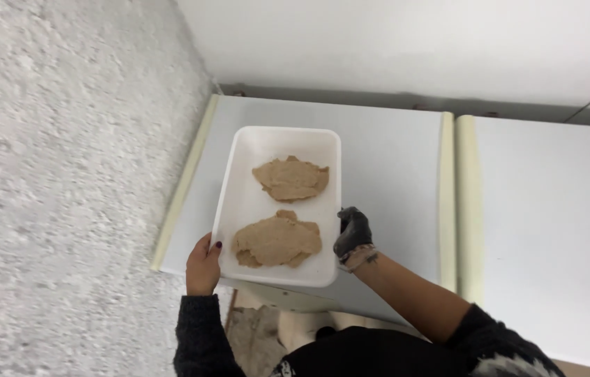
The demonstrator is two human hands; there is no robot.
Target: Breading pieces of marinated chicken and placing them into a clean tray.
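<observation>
Dark clothing and two dark knitted sleeves fill the bottom edge of the view, closest to the camera, with the right sleeve showing a pale pattern at the cuff. From them both arms reach forward to a white rectangular tray (246, 202), which sits over the near part of a pale grey counter (392, 167); its near end juts past the counter's front edge. The left hand (203, 269) is bare, with dark nail polish on the thumb, and it grips the tray's near left corner, thumb on the rim and the other fingers hidden beneath. The right hand (353, 234) wears a black glove and presses against the tray's right rim near the front corner, its fingers curled together on that edge. Inside the tray lie two flat, ragged, beige-brown pieces that look like raw breaded cutlets: the far cutlet (291, 179) rests toward the back right, the near cutlet (278, 241) toward the front, and the two are apart with bare white tray between them. A cream strip edges the counter on its left, and a second grey surface (553, 230) adjoins on the right. Rough white wall (64, 174) fills the left side.
</observation>
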